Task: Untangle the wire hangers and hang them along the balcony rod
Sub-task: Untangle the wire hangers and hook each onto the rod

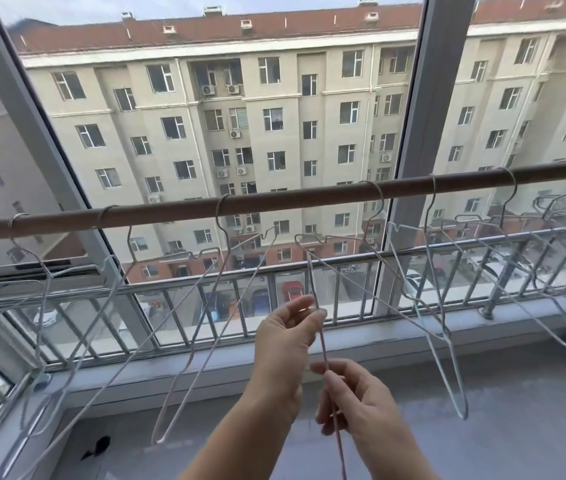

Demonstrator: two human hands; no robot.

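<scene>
At about 6 o'clock the right hand (354, 400) curls its fingers round a strand of a pale wire hanger (322, 344), thumb and forefinger closed on it. Just above, toward 12, the left hand (288, 337) pinches the same strand between thumb and fingertips (the other fingers loosely bent). The strand rises to a wire frame below the balcony rod (274, 199); whether its hook sits on the rod I cannot tell. Other hangers (221, 336) hang along the rod from 9 to 3 o'clock. Beyond stand a metal railing (205, 278) and, at 12, an apartment block (274, 98).
</scene>
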